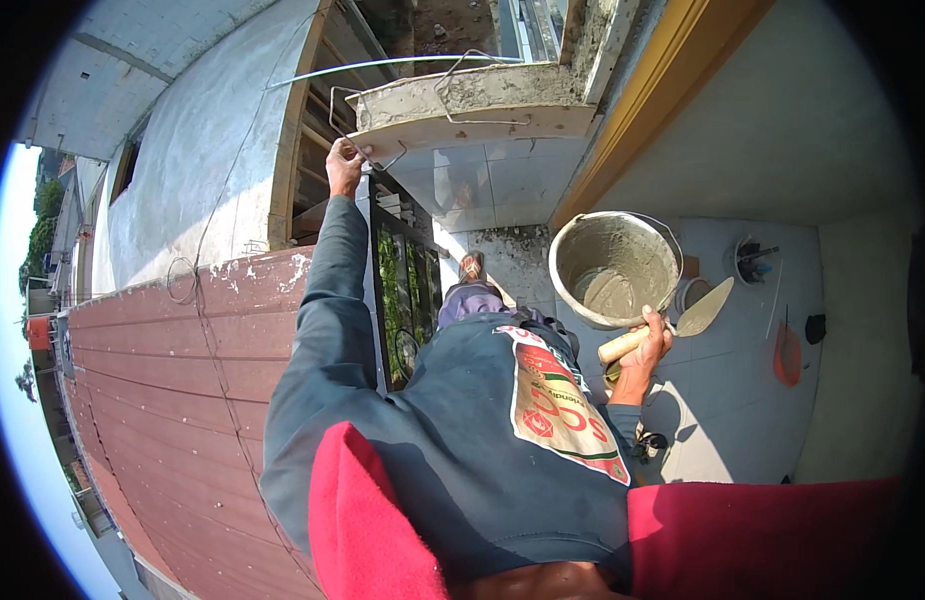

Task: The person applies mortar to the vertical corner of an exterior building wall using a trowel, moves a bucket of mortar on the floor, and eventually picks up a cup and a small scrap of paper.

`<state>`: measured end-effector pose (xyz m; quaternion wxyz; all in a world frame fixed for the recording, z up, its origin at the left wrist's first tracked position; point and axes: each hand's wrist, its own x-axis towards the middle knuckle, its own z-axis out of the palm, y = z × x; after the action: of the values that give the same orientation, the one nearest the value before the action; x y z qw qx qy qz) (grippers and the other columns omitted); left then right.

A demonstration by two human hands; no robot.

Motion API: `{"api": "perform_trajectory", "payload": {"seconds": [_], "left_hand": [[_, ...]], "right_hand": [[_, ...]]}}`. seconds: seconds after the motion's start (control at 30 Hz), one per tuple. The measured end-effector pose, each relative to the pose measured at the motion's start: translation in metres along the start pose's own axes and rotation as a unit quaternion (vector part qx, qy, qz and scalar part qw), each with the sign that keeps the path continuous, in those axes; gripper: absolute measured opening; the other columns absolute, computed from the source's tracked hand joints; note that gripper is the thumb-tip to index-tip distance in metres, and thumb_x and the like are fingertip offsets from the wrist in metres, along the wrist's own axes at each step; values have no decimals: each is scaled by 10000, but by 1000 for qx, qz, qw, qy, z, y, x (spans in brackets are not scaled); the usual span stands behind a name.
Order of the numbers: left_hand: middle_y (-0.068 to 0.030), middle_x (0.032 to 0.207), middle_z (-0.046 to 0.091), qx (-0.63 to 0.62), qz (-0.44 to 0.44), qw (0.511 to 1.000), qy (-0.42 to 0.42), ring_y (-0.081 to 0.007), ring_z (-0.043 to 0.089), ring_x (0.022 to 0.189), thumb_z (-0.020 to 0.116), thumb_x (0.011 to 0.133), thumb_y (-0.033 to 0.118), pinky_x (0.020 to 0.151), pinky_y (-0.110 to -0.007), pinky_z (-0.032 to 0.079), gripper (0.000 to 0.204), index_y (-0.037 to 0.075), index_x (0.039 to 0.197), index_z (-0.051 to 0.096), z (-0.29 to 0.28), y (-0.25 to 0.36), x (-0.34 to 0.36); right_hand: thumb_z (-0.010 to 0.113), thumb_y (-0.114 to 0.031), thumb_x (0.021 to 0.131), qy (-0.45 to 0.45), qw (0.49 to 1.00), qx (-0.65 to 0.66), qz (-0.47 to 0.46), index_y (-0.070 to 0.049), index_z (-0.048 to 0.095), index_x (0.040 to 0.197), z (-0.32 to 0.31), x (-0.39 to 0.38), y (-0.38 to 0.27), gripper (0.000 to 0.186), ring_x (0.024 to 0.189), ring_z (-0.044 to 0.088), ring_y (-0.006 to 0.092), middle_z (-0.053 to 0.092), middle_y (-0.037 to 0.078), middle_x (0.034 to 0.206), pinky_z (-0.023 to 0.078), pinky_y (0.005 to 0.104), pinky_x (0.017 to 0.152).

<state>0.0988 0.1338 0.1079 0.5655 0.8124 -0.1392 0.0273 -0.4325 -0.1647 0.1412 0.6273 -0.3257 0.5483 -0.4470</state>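
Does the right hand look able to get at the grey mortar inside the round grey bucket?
Probably yes: the right hand, gripping a pale-handled metal trowel, is right by the rim of the bucket, and nothing covers the mortar.

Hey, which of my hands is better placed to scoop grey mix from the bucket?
Probably your right hand: it holds the trowel beside the bucket. Your left hand is away at the board's end, by a bent metal rod.
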Motion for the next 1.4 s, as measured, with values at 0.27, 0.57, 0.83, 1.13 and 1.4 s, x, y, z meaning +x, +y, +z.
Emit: {"api": "perform_trajectory", "payload": {"seconds": [0.27,0.57,0.83,1.13,1.4], "left_hand": [[-103,763,708,60,66,995,51,-157,666,712,849,733,146,684,-317,514,296,9,874,628,-2,-24,5],[-130,785,722,45,56,997,-1,-181,694,717,807,754,127,693,-319,524,236,3,884,654,-10,-12,6],[-81,864,743,-7,4,999,-34,-100,666,835,778,790,48,771,-273,520,200,-18,949,677,-19,14,0],[-81,887,652,106,19,977,184,-162,633,792,691,862,31,740,-297,508,295,-10,1143,611,-50,76,-28],[-106,800,656,17,-62,955,-290,-145,630,761,682,926,311,699,-279,496,385,-25,1102,615,71,143,-130]], "right_hand": [[810,-165,671,53,999,-14,-2,-84,608,887,0,-8,1,307,646,538,133,569,14,822,465,274,568],[784,-133,703,30,999,-38,-24,-76,609,875,37,-15,-4,252,558,527,116,561,1,748,451,248,513],[808,-172,673,2,999,-50,21,-75,559,891,75,-15,4,345,497,503,141,504,14,690,453,269,472],[801,-166,688,-3,999,-43,17,-96,551,890,92,-19,4,328,529,511,123,538,10,752,452,254,484],[789,-189,694,19,999,-6,33,-110,561,855,68,-19,0,290,530,501,115,533,-5,738,437,252,475]]}}
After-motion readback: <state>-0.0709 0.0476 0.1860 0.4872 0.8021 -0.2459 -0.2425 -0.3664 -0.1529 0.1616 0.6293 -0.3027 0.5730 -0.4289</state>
